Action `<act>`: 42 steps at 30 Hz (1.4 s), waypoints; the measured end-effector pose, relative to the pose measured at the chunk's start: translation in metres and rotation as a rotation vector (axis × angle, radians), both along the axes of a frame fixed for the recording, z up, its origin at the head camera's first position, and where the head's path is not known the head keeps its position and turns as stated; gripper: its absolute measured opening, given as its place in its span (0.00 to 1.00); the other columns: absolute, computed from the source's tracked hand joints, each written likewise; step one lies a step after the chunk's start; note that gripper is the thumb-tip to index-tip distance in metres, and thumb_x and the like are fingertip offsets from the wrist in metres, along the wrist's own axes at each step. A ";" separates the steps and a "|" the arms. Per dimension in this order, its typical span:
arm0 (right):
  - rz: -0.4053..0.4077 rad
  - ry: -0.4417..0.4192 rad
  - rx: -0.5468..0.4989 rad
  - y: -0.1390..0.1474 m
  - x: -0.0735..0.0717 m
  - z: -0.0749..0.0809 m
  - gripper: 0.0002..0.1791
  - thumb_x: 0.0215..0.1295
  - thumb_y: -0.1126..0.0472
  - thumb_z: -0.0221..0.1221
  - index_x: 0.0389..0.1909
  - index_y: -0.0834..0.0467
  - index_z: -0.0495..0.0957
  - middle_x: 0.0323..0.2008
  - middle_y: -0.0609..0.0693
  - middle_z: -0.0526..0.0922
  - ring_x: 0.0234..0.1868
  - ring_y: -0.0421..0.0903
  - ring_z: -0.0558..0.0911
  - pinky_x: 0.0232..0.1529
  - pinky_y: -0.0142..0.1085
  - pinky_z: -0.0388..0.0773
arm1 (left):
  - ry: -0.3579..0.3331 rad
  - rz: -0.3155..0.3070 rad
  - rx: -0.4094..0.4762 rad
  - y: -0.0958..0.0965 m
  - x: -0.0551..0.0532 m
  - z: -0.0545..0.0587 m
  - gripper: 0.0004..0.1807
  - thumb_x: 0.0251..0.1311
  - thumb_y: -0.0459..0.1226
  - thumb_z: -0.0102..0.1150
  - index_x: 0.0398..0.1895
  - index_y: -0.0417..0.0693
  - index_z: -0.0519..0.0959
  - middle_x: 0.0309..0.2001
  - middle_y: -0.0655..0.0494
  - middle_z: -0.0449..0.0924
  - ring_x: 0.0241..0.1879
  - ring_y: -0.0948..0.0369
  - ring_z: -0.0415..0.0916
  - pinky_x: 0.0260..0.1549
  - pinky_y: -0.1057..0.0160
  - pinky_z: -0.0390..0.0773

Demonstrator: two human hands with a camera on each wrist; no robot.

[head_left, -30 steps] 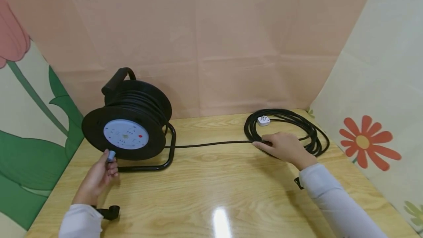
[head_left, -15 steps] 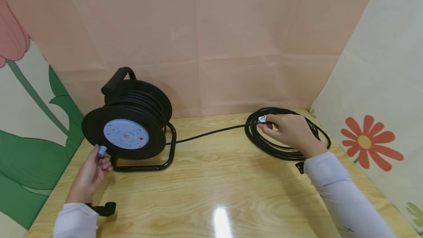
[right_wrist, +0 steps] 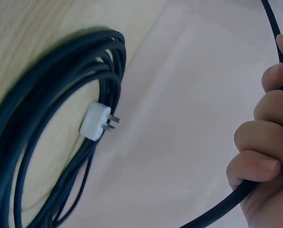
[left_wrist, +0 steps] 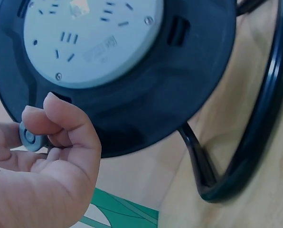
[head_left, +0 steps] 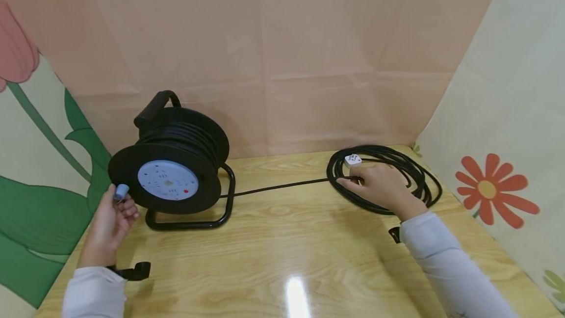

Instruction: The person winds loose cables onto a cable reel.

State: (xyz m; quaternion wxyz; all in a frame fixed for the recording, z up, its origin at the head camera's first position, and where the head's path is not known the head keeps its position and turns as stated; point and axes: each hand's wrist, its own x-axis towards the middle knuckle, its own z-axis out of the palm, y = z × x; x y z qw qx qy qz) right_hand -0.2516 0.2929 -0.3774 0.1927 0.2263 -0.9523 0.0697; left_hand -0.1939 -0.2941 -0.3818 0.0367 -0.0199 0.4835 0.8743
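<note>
Head view: round it goes! Since the earlier frame the left hand [head_left: 110, 220] swings left and up, bringing the pale blue knob [head_left: 121, 191] to the lower-left edge of the black reel [head_left: 169, 153]; the right hand [head_left: 381, 188], meanwhile, dips nearer the viewer.
Left grip: fingers [left_wrist: 68, 114] curled in tight, knob pinched between them and the thumb.
Right grip: fingers wrapped round the black cable [right_wrist: 221, 207], which runs right through the curl.
Table [head_left: 247, 244]: pale wood under everything, reel on the left.
Stand [head_left: 185, 225]: black tube, foot towards the viewer; the cable crosses its right side, over or under I can't tell.
Socket panel [head_left: 167, 180]: turning too, its red dot [head_left: 186, 191] lower than before.
Cable run: a flatter line now, from reel to right hand.
Coil [right_wrist: 39, 80]: loose loops at the table's right, partly beneath the right hand.
Plug [right_wrist: 95, 121]: white, at the coil's far inner side, half-covered a moment ago and in plain sight now.
In the way: the right hand hides some loops in the head view; left fingers mask a bit of flange in the left wrist view.
Backdrop [head_left: 300, 53]: pinkish, behind it all, red flower [head_left: 487, 190] printed to the right.
</note>
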 end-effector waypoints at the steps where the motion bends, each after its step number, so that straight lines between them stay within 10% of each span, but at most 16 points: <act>1: -0.001 -0.001 0.008 -0.001 -0.001 -0.002 0.19 0.62 0.35 0.50 0.19 0.42 0.66 0.10 0.39 0.65 0.10 0.39 0.63 0.12 0.36 0.59 | 0.009 0.006 0.005 0.000 0.000 0.001 0.22 0.70 0.53 0.35 0.28 0.48 0.67 0.19 0.61 0.62 0.20 0.66 0.61 0.24 0.68 0.70; 9: -0.061 -0.077 -0.035 -0.010 -0.015 -0.008 0.18 0.69 0.42 0.45 0.42 0.49 0.76 0.23 0.47 0.80 0.21 0.45 0.75 0.20 0.47 0.73 | 0.040 0.034 0.000 0.004 0.002 0.008 0.21 0.70 0.53 0.35 0.27 0.47 0.66 0.19 0.61 0.58 0.19 0.66 0.59 0.22 0.69 0.69; 16: -0.180 -0.060 -0.142 -0.011 -0.026 -0.016 0.26 0.61 0.30 0.46 0.32 0.46 0.80 0.20 0.47 0.79 0.18 0.45 0.74 0.14 0.42 0.68 | 0.022 0.143 -0.121 0.013 0.000 0.022 0.22 0.68 0.55 0.37 0.27 0.48 0.66 0.19 0.62 0.62 0.20 0.66 0.60 0.23 0.69 0.69; 26: -0.091 -0.122 -0.062 -0.024 -0.026 -0.022 0.16 0.67 0.40 0.46 0.30 0.45 0.74 0.17 0.42 0.72 0.17 0.42 0.68 0.17 0.39 0.63 | 0.009 0.296 -0.300 0.028 0.000 0.043 0.23 0.68 0.56 0.37 0.30 0.46 0.63 0.21 0.61 0.60 0.21 0.64 0.59 0.22 0.69 0.68; 42: 0.003 -0.149 -0.079 -0.057 -0.017 -0.019 0.18 0.67 0.39 0.47 0.20 0.43 0.70 0.11 0.40 0.67 0.11 0.39 0.63 0.11 0.35 0.56 | 0.020 0.481 -0.885 0.054 -0.006 0.067 0.24 0.69 0.59 0.25 0.36 0.51 0.62 0.28 0.52 0.61 0.23 0.60 0.63 0.23 0.71 0.73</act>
